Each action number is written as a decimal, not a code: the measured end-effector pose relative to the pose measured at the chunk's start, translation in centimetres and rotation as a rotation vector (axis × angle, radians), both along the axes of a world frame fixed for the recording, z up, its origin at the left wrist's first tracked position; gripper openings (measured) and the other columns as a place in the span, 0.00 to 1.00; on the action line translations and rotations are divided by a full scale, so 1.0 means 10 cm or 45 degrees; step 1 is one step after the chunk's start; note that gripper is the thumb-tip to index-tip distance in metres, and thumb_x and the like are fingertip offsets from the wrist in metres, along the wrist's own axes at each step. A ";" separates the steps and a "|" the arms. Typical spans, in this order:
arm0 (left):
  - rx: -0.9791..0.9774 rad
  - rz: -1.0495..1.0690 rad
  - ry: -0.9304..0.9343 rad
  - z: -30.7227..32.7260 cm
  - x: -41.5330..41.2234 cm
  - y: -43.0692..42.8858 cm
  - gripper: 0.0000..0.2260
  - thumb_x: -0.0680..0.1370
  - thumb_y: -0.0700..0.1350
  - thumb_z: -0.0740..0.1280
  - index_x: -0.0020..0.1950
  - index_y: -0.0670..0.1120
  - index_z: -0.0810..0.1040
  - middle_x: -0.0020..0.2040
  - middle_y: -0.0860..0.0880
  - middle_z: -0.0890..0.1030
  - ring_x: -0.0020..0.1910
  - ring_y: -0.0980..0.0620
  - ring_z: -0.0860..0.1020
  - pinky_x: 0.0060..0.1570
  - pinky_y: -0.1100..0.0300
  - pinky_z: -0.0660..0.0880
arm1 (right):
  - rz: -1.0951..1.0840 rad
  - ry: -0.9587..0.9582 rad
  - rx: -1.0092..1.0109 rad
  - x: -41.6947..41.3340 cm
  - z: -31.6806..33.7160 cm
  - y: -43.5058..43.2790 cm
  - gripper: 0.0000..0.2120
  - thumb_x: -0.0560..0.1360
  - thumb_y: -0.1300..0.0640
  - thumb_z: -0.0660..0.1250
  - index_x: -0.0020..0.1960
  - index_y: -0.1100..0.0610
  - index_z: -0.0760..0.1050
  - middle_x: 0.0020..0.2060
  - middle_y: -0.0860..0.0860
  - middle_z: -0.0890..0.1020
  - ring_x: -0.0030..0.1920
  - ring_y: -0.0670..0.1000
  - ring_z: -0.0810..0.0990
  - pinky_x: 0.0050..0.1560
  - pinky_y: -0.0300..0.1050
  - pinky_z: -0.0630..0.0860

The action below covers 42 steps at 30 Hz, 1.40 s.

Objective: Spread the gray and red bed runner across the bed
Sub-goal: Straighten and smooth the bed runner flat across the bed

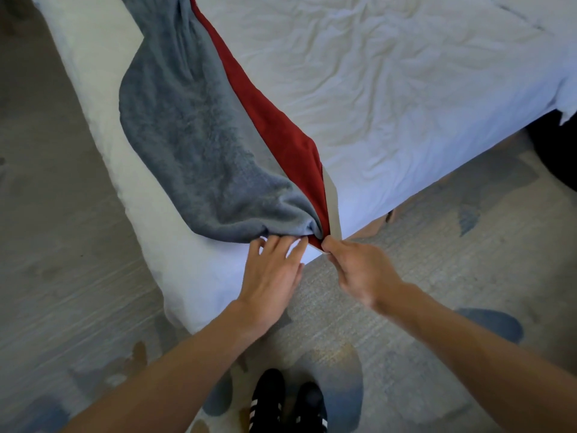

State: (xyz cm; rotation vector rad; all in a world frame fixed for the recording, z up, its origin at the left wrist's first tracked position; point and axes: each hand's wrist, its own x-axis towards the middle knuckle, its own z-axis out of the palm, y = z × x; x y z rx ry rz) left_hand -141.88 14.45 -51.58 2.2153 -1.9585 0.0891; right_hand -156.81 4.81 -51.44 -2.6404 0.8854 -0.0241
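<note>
The gray and red bed runner lies bunched in a long strip along the foot of the white bed, its fuzzy gray side to the left and its red band on the right. Its near end gathers into a point at the bed's corner. My right hand pinches that gathered end between thumb and fingers. My left hand reaches in beside it with straight, spread fingers whose tips touch the runner's gray edge on the sheet.
The bed's corner points toward me, with wrinkled white sheets across the top. A patterned rug covers the floor under my black shoes. Wood-look floor runs along the left side. Something dark sits at the right edge.
</note>
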 end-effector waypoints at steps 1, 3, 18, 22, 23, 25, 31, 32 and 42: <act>0.013 0.043 -0.018 0.01 0.01 -0.07 0.23 0.67 0.48 0.77 0.59 0.45 0.78 0.54 0.46 0.81 0.54 0.45 0.78 0.52 0.49 0.75 | -0.001 -0.010 0.007 0.00 0.01 0.00 0.06 0.79 0.54 0.61 0.55 0.52 0.67 0.36 0.48 0.77 0.32 0.49 0.75 0.36 0.41 0.70; 0.041 0.108 -0.060 0.04 0.06 -0.19 0.22 0.68 0.49 0.75 0.60 0.45 0.78 0.56 0.45 0.80 0.55 0.44 0.77 0.53 0.48 0.73 | 0.000 -0.015 0.017 0.01 0.03 0.01 0.08 0.78 0.56 0.63 0.54 0.52 0.66 0.37 0.46 0.75 0.33 0.49 0.74 0.37 0.41 0.70; -0.063 0.022 -0.026 0.13 0.24 -0.24 0.05 0.70 0.45 0.73 0.45 0.48 0.83 0.47 0.47 0.82 0.51 0.43 0.77 0.50 0.45 0.71 | -0.090 -0.073 -0.287 0.15 0.18 0.18 0.10 0.74 0.53 0.69 0.52 0.57 0.77 0.25 0.50 0.78 0.22 0.52 0.76 0.24 0.41 0.70; -0.192 -0.076 0.059 0.16 0.15 -0.15 0.03 0.72 0.47 0.71 0.45 0.50 0.82 0.46 0.50 0.82 0.49 0.46 0.76 0.49 0.46 0.70 | -0.161 -0.114 -0.406 0.24 0.25 0.23 0.10 0.65 0.58 0.78 0.40 0.57 0.78 0.19 0.50 0.74 0.18 0.53 0.73 0.18 0.39 0.70; -0.210 -0.086 0.074 0.16 0.13 -0.13 0.04 0.72 0.47 0.71 0.45 0.50 0.82 0.46 0.51 0.82 0.49 0.47 0.76 0.49 0.47 0.70 | -0.149 -0.164 -0.393 0.24 0.25 0.23 0.10 0.65 0.60 0.78 0.38 0.57 0.76 0.20 0.51 0.74 0.18 0.53 0.74 0.19 0.40 0.71; -0.214 -0.100 0.077 0.15 0.12 -0.10 0.05 0.72 0.48 0.71 0.46 0.50 0.81 0.47 0.51 0.82 0.49 0.48 0.76 0.49 0.48 0.70 | -0.106 -0.243 -0.349 0.19 0.27 0.22 0.11 0.66 0.63 0.77 0.36 0.58 0.74 0.20 0.52 0.74 0.19 0.54 0.74 0.18 0.40 0.71; -0.060 -0.082 -0.017 0.16 0.13 -0.11 0.12 0.67 0.51 0.76 0.48 0.51 0.82 0.49 0.51 0.82 0.52 0.47 0.76 0.52 0.46 0.69 | -0.064 -0.271 -0.222 -0.09 0.30 0.19 0.10 0.65 0.65 0.75 0.39 0.59 0.74 0.26 0.51 0.78 0.24 0.54 0.78 0.25 0.41 0.74; -0.049 -0.074 -0.020 0.17 0.14 -0.12 0.12 0.67 0.51 0.76 0.49 0.51 0.82 0.49 0.50 0.82 0.52 0.47 0.77 0.52 0.46 0.70 | -0.056 -0.265 -0.218 -0.15 0.30 0.17 0.10 0.65 0.65 0.75 0.39 0.58 0.75 0.27 0.51 0.78 0.24 0.53 0.78 0.26 0.40 0.73; -0.063 -0.238 -0.013 0.22 -0.05 -0.14 0.05 0.68 0.48 0.75 0.41 0.50 0.82 0.41 0.53 0.83 0.48 0.49 0.77 0.53 0.45 0.68 | -0.130 -0.262 -0.262 -0.36 0.22 0.16 0.05 0.70 0.62 0.73 0.41 0.59 0.77 0.31 0.50 0.76 0.27 0.49 0.74 0.29 0.36 0.61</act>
